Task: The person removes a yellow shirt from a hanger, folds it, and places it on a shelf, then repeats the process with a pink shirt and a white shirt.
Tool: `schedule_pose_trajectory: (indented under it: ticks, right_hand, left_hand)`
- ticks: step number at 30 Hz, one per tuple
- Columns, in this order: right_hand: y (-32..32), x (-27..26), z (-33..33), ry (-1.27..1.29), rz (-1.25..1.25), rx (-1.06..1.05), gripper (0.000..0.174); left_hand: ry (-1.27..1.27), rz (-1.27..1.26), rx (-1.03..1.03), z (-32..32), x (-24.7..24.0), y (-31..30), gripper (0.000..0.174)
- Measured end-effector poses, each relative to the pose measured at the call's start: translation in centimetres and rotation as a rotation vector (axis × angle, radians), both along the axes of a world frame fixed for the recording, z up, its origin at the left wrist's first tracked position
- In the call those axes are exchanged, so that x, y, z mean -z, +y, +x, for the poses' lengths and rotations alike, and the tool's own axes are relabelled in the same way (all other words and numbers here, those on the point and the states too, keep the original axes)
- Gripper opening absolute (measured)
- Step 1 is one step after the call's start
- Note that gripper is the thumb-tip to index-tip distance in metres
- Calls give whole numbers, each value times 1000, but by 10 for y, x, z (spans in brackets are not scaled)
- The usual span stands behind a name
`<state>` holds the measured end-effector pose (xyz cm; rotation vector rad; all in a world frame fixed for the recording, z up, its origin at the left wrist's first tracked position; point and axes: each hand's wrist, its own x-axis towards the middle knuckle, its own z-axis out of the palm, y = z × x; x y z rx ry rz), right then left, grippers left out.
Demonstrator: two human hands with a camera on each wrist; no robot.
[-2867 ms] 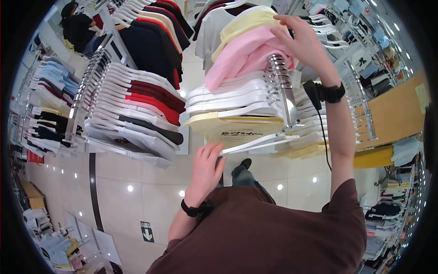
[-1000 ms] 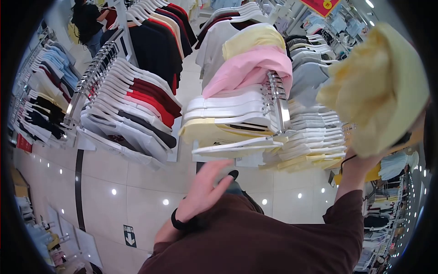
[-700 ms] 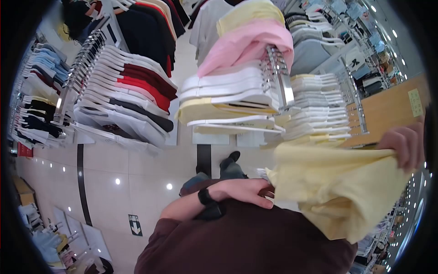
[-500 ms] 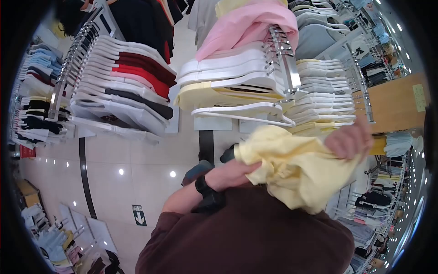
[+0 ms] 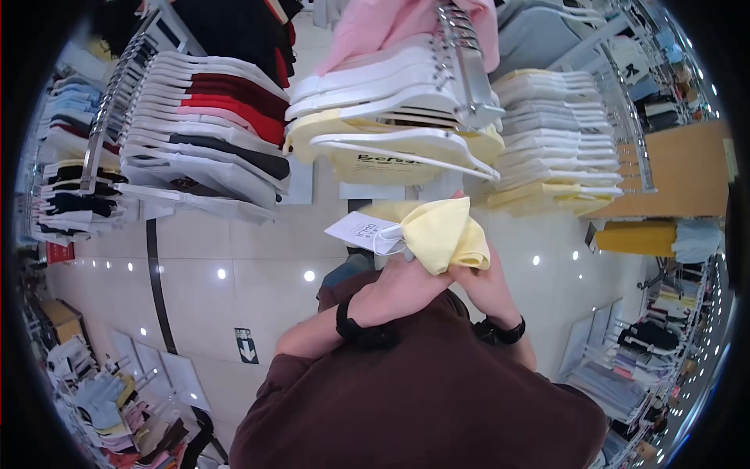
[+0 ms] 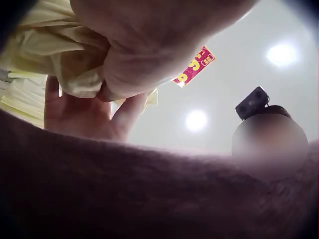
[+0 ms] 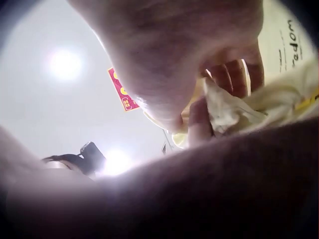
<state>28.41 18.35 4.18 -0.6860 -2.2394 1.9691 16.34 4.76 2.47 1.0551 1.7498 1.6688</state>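
In front of the chest, a bunched yellow garment is gathered between both hands, a white tag dangling at its left side. The left hand grips it from below, fingers mostly hidden under the cloth. From the right, the right hand holds the same cloth, with several fingers curled about it in the right wrist view. The left wrist view has the left hand over the cloth. A white hanger with no garment on it hangs just beyond, before a yellow shirt with black print.
A chrome rail of white hangers stands ahead, with a pink garment draped over it. To the left hang white, red and dark tops; to the right, pale tops. Tiled floor lies below.
The right hand has brought the yellow garment from the far right to the middle, where both hands now hold it, more tightly bunched. Its tag shows. The racks appear higher in the head view.
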Motion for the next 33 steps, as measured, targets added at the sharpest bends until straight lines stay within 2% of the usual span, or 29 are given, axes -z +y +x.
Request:
schedule_pose_trajectory:
  ticks: [1, 3, 4, 6, 7, 8, 10, 11, 15, 19, 21, 23, 24, 26, 27, 29, 31, 32, 33]
  right_hand:
    - [5, 5, 9, -5, -11, 19, 59]
    - [18, 22, 30, 59, -118, 154, 49]
    - [21, 27, 39, 46, -125, 161, 49]
    - [26, 36, 53, 270, -491, 568, 43]
    - [31, 40, 58, 288, -496, 690, 46]
    - [37, 40, 62, 286, -500, 698, 46]
    - [47, 30, 68, 460, -610, 730, 51]
    - [52, 28, 74, 448, -627, 767, 52]
    - [66, 31, 97, 398, -591, 826, 51]
    - [82, 48, 127, 360, -655, 658, 49]
    - [89, 48, 140, 361, -697, 613, 49]
    - [95, 43, 157, 368, -798, 444, 53]
    - [101, 48, 170, 371, -798, 447, 53]
    - [111, 64, 192, 556, -835, 411, 62]
    - [111, 54, 188, 645, -854, 304, 62]
    - [114, 48, 195, 606, -834, 351, 59]
    - [112, 37, 196, 566, -813, 403, 55]
    - [110, 31, 194, 489, -821, 465, 52]
    - [108, 28, 192, 411, -829, 526, 48]
  left_hand:
    - [143, 24, -43, 3, -4, 2, 48]
    - [-410, 18, 213, 8, -14, 0, 48]
    - [-423, 11, 217, 12, -12, 0, 48]
    - [-715, -9, 108, 17, -7, -3, 45]
    - [-770, -15, 18, 21, 6, -4, 44]
    - [-771, -23, 22, 24, 11, -4, 44]
    - [-793, 146, -280, 30, 19, -3, 37]
    - [-794, 142, -278, 31, 25, -8, 37]
    - [-697, 83, -246, 35, 40, -31, 35]
    - [-554, 18, -251, 47, 37, -41, 35]
    - [-558, 31, -237, 51, 32, -44, 35]
    - [-565, 42, -214, 55, 23, -47, 36]
    - [-578, 68, -205, 55, 15, -48, 36]
    - [-585, 94, -196, 55, -2, -48, 37]
    - [-531, 49, -184, 55, -12, -48, 36]
    - [-473, 1, -170, 55, -15, -48, 35]
    - [-309, -186, -77, 50, -9, -51, 31]
    - [-306, -188, -72, 47, -5, -51, 31]
    - [38, -298, -23, 43, 0, -51, 31]
